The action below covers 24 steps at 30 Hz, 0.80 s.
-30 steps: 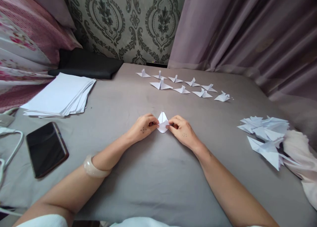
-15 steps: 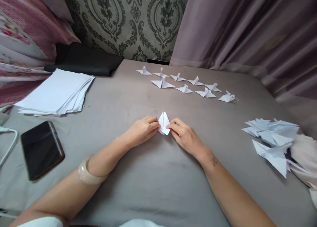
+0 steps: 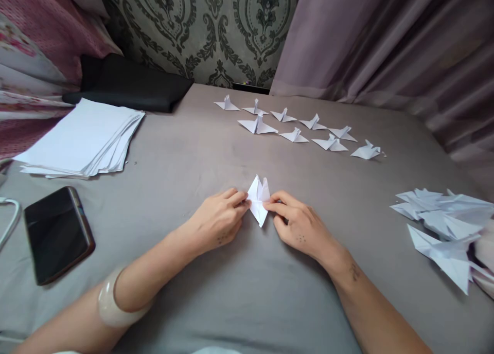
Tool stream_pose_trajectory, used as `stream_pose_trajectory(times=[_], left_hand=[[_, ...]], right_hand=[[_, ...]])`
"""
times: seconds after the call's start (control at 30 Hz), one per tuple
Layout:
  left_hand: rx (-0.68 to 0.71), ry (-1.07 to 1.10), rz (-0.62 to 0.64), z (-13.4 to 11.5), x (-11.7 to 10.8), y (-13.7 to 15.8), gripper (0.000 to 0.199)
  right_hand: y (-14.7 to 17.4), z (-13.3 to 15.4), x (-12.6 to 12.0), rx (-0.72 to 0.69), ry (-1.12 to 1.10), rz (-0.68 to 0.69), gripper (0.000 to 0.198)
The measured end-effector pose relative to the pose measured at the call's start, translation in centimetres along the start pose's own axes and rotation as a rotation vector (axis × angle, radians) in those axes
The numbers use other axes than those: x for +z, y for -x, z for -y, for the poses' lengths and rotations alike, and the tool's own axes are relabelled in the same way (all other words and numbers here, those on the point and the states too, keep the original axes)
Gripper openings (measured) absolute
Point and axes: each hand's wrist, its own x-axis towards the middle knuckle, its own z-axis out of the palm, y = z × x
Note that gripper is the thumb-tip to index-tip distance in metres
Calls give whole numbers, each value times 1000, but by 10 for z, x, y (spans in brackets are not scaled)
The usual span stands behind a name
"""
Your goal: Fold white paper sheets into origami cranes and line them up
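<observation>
A small white folded paper, shaped like a partly folded origami crane, is held just above or on the grey cloth surface in front of me. Two upright points show at its top and one flap points down toward me. My left hand pinches its left edge between thumb and fingers. On the opposite side, my right hand has its fingertips closed on the right edge. Farther back stand several finished paper cranes in two rows, with wings spread.
A stack of white paper lies at left, with a black folded cloth behind it. Nearer me are a smartphone and a white cable. Several folded papers are heaped at right. A purple curtain hangs behind.
The front flap of the folded paper has come down toward me, so it looks longer with two separate top points. Both hands still grip its sides. The view has shifted slightly.
</observation>
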Motion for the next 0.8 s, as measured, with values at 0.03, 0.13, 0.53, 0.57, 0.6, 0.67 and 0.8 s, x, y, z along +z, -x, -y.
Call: stream_pose_trajectory(times=[0.03, 0.13, 0.53, 0.57, 0.6, 0.67, 0.8], left_hand=[[-25, 10, -22, -2, 0, 0, 30], [-119, 66, -100, -5, 6, -6, 32], [-458, 490, -226, 6, 23, -17, 20], [-477, 521, -214, 6, 22, -18, 18], [-495, 549, -209, 6, 22, -19, 17], [-531, 588, -215, 6, 21, -22, 17], [-576, 639, -211, 7, 19, -25, 14]], right_hand=[[-1, 0, 1, 28, -40, -25, 35], [-5, 1, 8, 133, -120, -105, 20], [-20, -11, 13, 399, -324, -228, 14], [-20, -11, 13, 402, -335, -226, 14], [-21, -10, 13, 406, -338, -224, 14], [-22, -9, 15, 419, -312, -231, 12], [-22, -6, 19, 410, -238, -239, 12]])
